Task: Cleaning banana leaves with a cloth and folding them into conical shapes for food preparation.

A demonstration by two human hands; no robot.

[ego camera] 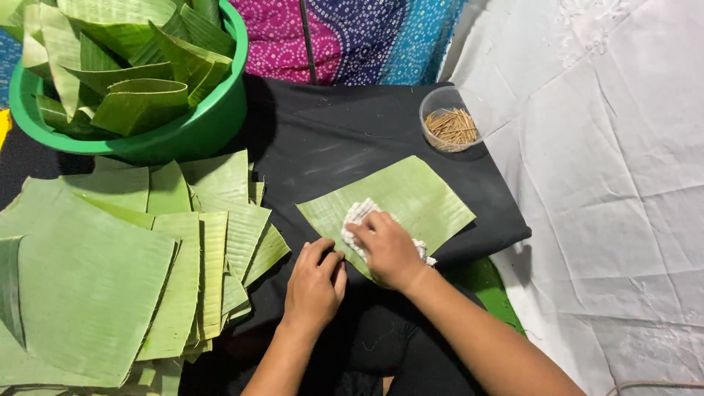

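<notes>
A rectangular piece of green banana leaf (411, 198) lies flat on a black cloth (323, 139). My right hand (389, 249) presses a white crumpled cloth (358, 215) onto the leaf's near part. My left hand (315, 282) rests with fingers curled at the leaf's near left corner, touching its edge and holding nothing that shows.
A stack of cut banana leaf pieces (132, 257) spreads at the left. A green tub (198, 125) full of leaf pieces stands at the back left. A small clear cup of wooden picks (450, 121) sits at the back right. White sheeting (609, 183) covers the right side.
</notes>
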